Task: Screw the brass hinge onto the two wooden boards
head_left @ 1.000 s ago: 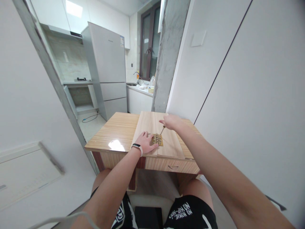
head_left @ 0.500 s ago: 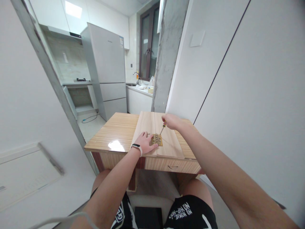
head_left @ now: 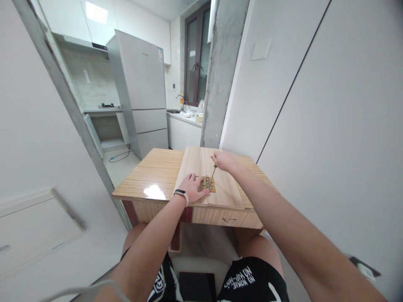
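Observation:
A brass hinge (head_left: 211, 185) lies open across the seam between two pale wooden boards (head_left: 225, 195) on the table. My left hand (head_left: 192, 188) rests on the left board with fingers spread, the fingertips and thumb touching the hinge's left leaf. Above the right board, my right hand (head_left: 224, 160) is closed round the handle of a screwdriver (head_left: 214, 170). The screwdriver slants down, its tip at the upper right part of the hinge. Most of its handle is hidden in my fist. Screw heads show on the hinge, too small to tell how deep they sit.
The boards lie on a glossy striped wooden table (head_left: 154, 167) with a drawer handle (head_left: 229, 220) at its front. A white wall (head_left: 315, 147) stands close on the right. Beyond the table are a fridge (head_left: 143, 75) and a sink counter (head_left: 184, 130).
My right hand has turned slightly on the screwdriver handle, and its forearm has shifted a little. My left hand and the hinge keep their places.

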Tool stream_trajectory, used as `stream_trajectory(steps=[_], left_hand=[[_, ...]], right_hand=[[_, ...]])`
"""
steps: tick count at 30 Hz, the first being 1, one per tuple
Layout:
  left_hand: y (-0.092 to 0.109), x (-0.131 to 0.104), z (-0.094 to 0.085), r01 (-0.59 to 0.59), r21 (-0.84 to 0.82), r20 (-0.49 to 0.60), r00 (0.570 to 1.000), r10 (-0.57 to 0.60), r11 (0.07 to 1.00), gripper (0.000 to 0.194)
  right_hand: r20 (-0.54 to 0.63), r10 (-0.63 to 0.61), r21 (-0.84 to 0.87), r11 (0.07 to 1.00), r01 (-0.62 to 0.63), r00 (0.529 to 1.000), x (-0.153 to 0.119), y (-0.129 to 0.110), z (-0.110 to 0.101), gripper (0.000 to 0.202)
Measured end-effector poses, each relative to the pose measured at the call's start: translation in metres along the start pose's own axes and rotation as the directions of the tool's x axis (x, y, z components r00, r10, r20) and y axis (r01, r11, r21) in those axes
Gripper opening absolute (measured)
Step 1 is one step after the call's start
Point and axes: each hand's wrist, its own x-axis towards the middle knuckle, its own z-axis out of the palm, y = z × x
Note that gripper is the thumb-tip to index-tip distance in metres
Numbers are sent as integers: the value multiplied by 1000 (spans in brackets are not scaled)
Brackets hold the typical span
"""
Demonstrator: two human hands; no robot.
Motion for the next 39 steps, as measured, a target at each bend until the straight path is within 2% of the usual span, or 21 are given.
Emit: stream_trajectory(steps=[3, 6, 10, 16, 22, 26, 30, 34, 39], left_hand=[[-1, 0, 1, -4, -3, 1, 1000, 4, 1000, 80], [-3, 0, 3, 3, -3, 0, 1000, -3, 1000, 80], [-5, 1, 6, 6, 4, -3, 1000, -6, 1000, 82], [-3, 0, 3, 1, 1, -6, 1000, -1, 1000, 81], [-1, 0, 0, 13, -8, 6, 1000, -13, 1000, 81], [-1, 0, 1, 11, 0, 7, 1000, -11, 1000, 82], [-2, 0, 2, 14, 0, 2, 1000, -14, 1000, 82], [-3, 0, 3, 13, -9, 7, 1000, -13, 1000, 83], [-3, -1, 2, 13, -21, 11, 1000, -13, 1000, 81]], right_hand=[[34, -18, -4, 1000, 18, 999, 3, 1, -2, 38], [104, -89, 0, 996, 89, 991, 2, 2, -9, 28], [194, -166, -26, 984, 174, 967, 0, 0, -21, 25], [184, -82, -81, 992, 98, 979, 1, -6, -22, 35], [145, -13, -2, 1000, 13, 989, 2, -2, -16, 59], [149, 0, -25, 1000, 4, 989, 1, -2, -16, 41], [177, -108, -25, 993, 115, 978, 1, -1, -21, 26], [195, -157, -34, 985, 167, 968, 4, 1, -19, 24], [129, -99, -57, 993, 107, 987, 8, 2, -15, 32]])
